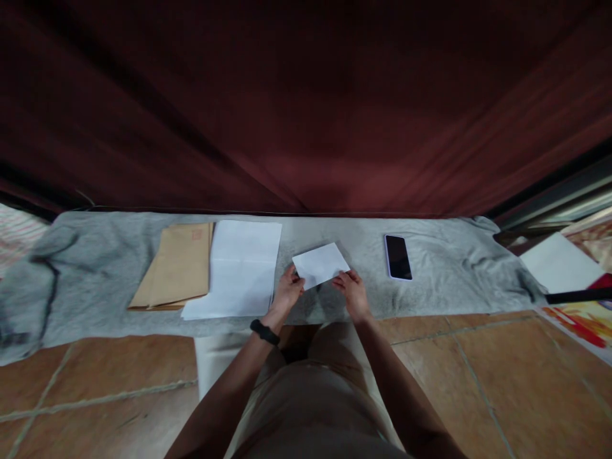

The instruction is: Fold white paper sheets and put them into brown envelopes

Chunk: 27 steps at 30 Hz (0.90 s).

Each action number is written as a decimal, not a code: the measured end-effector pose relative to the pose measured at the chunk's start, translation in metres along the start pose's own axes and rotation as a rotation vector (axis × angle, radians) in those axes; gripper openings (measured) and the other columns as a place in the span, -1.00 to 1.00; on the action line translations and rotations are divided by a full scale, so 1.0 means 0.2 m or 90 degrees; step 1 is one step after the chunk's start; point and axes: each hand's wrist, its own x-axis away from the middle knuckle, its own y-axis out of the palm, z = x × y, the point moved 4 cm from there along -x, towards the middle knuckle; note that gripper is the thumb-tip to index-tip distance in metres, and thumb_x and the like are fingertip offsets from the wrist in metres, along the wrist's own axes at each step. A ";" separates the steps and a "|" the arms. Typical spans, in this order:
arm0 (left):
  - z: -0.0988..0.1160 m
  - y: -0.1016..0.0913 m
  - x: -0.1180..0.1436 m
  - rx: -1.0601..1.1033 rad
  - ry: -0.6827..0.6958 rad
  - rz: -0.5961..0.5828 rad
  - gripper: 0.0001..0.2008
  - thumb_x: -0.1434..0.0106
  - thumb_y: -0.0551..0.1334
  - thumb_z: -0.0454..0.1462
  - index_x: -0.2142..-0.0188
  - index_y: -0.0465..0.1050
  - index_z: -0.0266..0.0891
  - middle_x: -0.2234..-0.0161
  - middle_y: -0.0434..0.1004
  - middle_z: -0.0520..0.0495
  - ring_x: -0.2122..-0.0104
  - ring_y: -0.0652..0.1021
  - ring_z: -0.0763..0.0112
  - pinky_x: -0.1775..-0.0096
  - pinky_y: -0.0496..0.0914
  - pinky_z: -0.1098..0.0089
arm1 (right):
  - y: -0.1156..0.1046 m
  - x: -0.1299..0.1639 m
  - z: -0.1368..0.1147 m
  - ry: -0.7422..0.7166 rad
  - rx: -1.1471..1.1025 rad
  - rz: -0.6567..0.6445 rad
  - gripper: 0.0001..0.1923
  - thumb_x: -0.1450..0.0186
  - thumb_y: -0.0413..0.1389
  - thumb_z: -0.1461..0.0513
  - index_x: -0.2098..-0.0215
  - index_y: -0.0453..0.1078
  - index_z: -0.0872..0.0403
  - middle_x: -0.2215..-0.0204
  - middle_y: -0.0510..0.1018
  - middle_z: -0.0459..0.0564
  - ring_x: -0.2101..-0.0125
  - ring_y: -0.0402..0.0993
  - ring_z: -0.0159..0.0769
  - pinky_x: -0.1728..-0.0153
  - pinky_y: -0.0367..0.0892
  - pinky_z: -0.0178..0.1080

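My left hand [288,288] and my right hand [352,290] are both on the folded paper [320,264], just below the middle of the frame. Left fingers are curled onto its lower left corner, pinching it; right fingertips press on its lower right edge, thumb tucked close, hand half closed. The paper sits tilted, its far corner lifted toward the upper right, resting on the grey cloth [95,268] that runs across the frame. There's a black band [264,332] on my left wrist.

Left of my left hand, touching close, lies a flat white sheet [239,268], and beside that a stack of brown envelopes [178,264]. To the right, well apart from my right hand, a phone [398,257] lies face up. Bare cloth shows between paper and phone. The cloth's near edge runs right under my wrists, tile floor [478,382] below it.
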 end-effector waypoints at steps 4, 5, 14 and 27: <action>0.00 -0.02 -0.03 -0.065 0.006 -0.019 -0.46 0.01 0.26 -0.41 -0.02 0.48 -0.24 0.66 0.35 0.19 0.66 0.37 0.48 0.55 0.21 0.49 | -0.09 -0.02 0.00 -0.021 0.062 0.035 -0.65 -0.10 0.27 0.04 0.23 0.39 0.03 0.44 0.54 -0.13 0.46 0.49 -0.30 0.35 0.54 -0.17; 0.00 -0.02 -0.03 -0.079 0.008 -0.023 -0.46 0.01 0.25 -0.41 -0.03 0.47 -0.24 0.66 0.34 0.19 0.67 0.37 0.47 0.55 0.20 0.49 | -0.11 -0.02 -0.02 -0.057 0.105 0.043 -0.65 -0.14 0.23 0.04 0.17 0.40 0.04 0.38 0.56 -0.09 0.41 0.50 -0.28 0.33 0.54 -0.15; 0.05 -0.03 -0.04 -0.164 0.058 -0.015 -0.49 -0.01 0.26 -0.46 0.00 0.50 -0.22 0.60 0.43 0.14 0.61 0.42 0.45 0.47 0.27 0.46 | 0.03 0.16 -0.08 -0.526 0.714 -0.163 -0.57 -0.45 -0.08 0.27 -0.20 0.43 0.03 -0.22 0.46 0.11 -0.25 0.31 -0.10 -0.24 0.28 0.07; 0.08 -0.04 0.00 -0.274 0.116 0.095 -0.44 -0.16 0.27 -0.44 -0.18 0.44 -0.21 0.48 0.51 0.03 0.43 0.51 0.30 0.18 0.38 0.33 | 0.14 0.24 0.01 -0.577 0.937 -0.300 -0.55 -0.52 -0.05 0.16 -0.32 0.32 0.04 -0.35 0.32 0.05 -0.36 0.18 -0.08 -0.37 0.09 0.08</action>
